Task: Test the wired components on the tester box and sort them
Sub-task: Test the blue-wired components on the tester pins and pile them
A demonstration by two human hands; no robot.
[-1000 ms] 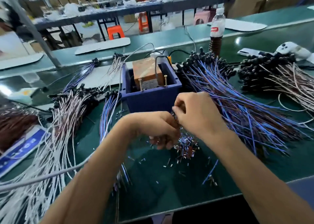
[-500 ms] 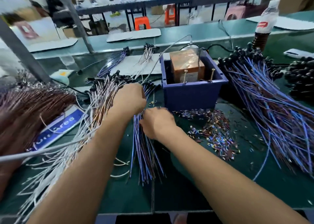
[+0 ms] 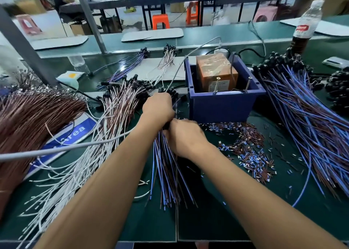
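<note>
Wired components (image 3: 168, 173) lie bundled on the worktop (image 3: 217, 220), left of the tester box (image 3: 224, 105). My left hand (image 3: 158, 107) and right hand (image 3: 184, 137) curl fingers round their far ends. Light, floppy leads, I judge; best gripped near the black heads.

Both my hands are on one wire bundle (image 3: 170, 173), left hand (image 3: 158, 107) just behind right hand (image 3: 183, 135), touching. Tester box (image 3: 222, 105) sits just right of my left hand, a block (image 3: 215, 71) inside it. Loose cut bits (image 3: 249, 150) lie right of my right hand, in front of the box. Big wire heap (image 3: 302, 116) further right. Two more wire heaps (image 3: 113, 120) (image 3: 28, 120) lie left of my hands. Bottle (image 3: 306, 28) far right, behind everything.
</note>
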